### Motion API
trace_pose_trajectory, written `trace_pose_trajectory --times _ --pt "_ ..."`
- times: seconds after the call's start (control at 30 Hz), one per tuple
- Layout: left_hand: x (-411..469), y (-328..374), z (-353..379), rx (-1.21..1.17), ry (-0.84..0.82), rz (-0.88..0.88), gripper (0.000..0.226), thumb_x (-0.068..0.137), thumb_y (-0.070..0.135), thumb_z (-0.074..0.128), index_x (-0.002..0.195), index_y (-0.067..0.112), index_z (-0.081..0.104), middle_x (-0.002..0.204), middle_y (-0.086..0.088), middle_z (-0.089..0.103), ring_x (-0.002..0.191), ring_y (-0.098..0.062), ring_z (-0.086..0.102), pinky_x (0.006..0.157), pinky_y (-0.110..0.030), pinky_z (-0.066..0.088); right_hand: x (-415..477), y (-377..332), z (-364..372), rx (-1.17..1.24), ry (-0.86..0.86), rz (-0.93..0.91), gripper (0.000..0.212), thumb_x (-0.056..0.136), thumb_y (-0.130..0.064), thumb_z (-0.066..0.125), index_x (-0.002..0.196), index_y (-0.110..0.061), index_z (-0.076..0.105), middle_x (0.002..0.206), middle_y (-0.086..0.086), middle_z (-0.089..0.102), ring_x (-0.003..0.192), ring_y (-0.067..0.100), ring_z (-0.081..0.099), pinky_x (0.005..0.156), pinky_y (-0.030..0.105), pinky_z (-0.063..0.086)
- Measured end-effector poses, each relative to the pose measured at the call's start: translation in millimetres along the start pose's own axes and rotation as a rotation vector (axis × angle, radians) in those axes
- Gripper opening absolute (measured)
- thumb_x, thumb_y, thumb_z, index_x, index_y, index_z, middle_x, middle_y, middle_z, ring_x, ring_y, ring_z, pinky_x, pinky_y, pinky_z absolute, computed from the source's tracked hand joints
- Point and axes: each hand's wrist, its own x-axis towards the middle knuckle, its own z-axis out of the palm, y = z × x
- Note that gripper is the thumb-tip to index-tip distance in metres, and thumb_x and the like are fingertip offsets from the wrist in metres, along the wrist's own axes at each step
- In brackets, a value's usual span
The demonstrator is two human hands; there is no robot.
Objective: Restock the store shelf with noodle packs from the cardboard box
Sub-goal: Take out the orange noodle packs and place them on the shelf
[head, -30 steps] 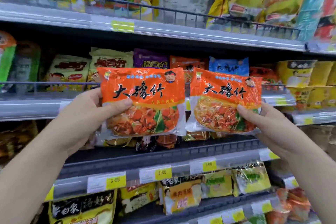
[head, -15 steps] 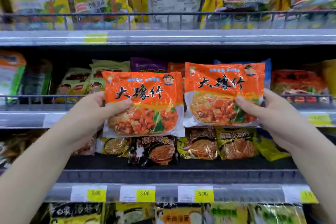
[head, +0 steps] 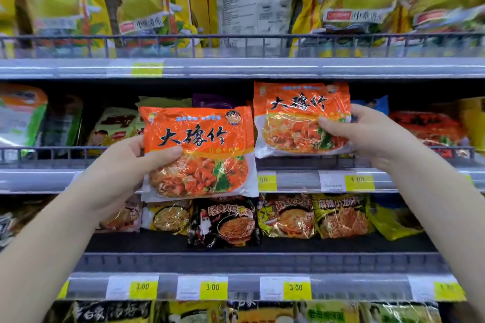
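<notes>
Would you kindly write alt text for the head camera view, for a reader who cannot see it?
Two bare hands each hold an orange noodle pack before store shelves: the right hand lifts its orange pack to the middle shelf, the left hand holds another pack lower. Other noodle packs fill the shelves.

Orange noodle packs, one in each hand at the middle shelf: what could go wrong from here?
1. The right hand grips its orange pack by one edge only; it may slip against the wire shelf rail.
2. The left hand's pack hangs below that rail, and pushed straight in it could catch.
</notes>
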Motion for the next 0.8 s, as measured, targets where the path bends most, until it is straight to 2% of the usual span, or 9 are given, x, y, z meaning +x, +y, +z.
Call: trace_pose_trajectory --times 0.1,0.23,0.33,0.4,0.5,0.57,0.63,0.7,0.8 --pt "-1.6 -2.5 -5.4 0.003 0.017 -0.018 0.043 0.077 0.034 0.078 0.115 0.016 0.069 0.108 -0.006 0.078 0.104 -0.027 0.074 0.105 -0.051 0.047 14.9 -8.2 10.5 -0.014 0.01 0.028 0.053 0.083 -0.025 0.083 0.128 -0.007 0.06 0.121 0.007 0.07 0.091 0.018 0.076 0.058 0.03 0.062" --pt "-2.1 -1.0 -7.0 0.011 0.046 -0.033 0.042 0.079 0.034 0.077 0.114 0.014 0.069 0.105 -0.006 0.079 0.101 -0.027 0.075 0.104 -0.051 0.048 36.4 -19.9 25.2 0.019 0.038 0.026 0.03 0.087 -0.014 0.078 0.105 -0.011 0.055 0.115 0.004 0.066 0.104 0.024 0.068 0.065 0.041 0.064" --pt "-2.5 0.0 -5.8 0.018 0.05 -0.027 0.041 0.079 0.033 0.076 0.114 0.013 0.069 0.105 -0.006 0.079 0.101 -0.027 0.075 0.105 -0.051 0.047 54.0 -19.6 34.7 0.006 0.067 0.057 0.071 0.081 -0.02 0.085 0.139 -0.004 0.047 0.133 0.009 0.061 0.118 0.033 0.063 0.079 0.048 0.063" --pt "-2.6 0.1 -5.8 0.017 0.057 -0.025 0.04 0.08 0.032 0.076 0.115 0.013 0.069 0.105 -0.006 0.079 0.101 -0.027 0.075 0.104 -0.051 0.048 66.5 -13.4 37.3 -0.008 0.081 0.097 0.079 0.078 -0.021 0.087 0.144 -0.006 0.045 0.138 0.013 0.059 0.123 0.038 0.059 0.082 0.052 0.061" --pt "-3.5 1.2 -6.3 0.028 0.056 -0.022 0.039 0.081 0.033 0.076 0.114 0.014 0.069 0.105 -0.006 0.079 0.101 -0.028 0.075 0.104 -0.052 0.048 75.2 -5.9 42.5 -0.096 0.088 0.112 0.075 0.082 -0.019 0.084 0.145 -0.007 0.045 0.143 0.014 0.055 0.102 0.033 0.071 0.056 0.038 0.061" --pt "-3.5 1.0 -7.6 0.037 0.061 -0.02 0.039 0.08 0.036 0.077 0.113 0.015 0.07 0.106 -0.005 0.078 0.104 -0.034 0.072 0.106 -0.057 0.045 78.1 2.3 45.3 -0.182 0.078 0.121 0.084 0.084 -0.024 0.082 0.152 -0.009 0.037 0.149 0.012 0.05 0.082 0.028 0.076 0.053 0.036 0.062" --pt "-3.1 0.8 -7.9 0.038 0.06 -0.016 0.04 0.08 0.036 0.077 0.114 0.016 0.07 0.107 -0.005 0.078 0.105 -0.034 0.072 0.107 -0.057 0.045 80.6 10.3 48.1 -0.299 0.082 0.095 0.086 0.085 -0.029 0.081 0.154 -0.01 0.033 0.147 0.013 0.052 0.101 0.035 0.072 0.077 0.045 0.063" --pt "-2.3 1.0 -6.5 0.041 0.056 -0.01 0.04 0.082 0.034 0.076 0.116 0.015 0.069 0.108 -0.005 0.078 0.104 -0.029 0.073 0.106 -0.054 0.046 80.6 11.7 49.5 -0.501 0.074 0.067 0.089 0.086 -0.038 0.079 0.155 -0.012 0.029 0.146 0.015 0.052 0.104 0.034 0.067 0.087 0.042 0.057" --pt "-1.8 0.1 -2.4 0.033 0.056 -0.016 0.041 0.081 0.032 0.075 0.117 0.013 0.068 0.107 -0.006 0.078 0.103 -0.027 0.074 0.105 -0.052 0.047 77.2 10.7 52.3 -0.752 0.093 0.016 0.092 0.085 -0.047 0.076 0.155 -0.011 0.029 0.15 0.015 0.048 0.125 0.033 0.057 0.103 0.043 0.05"
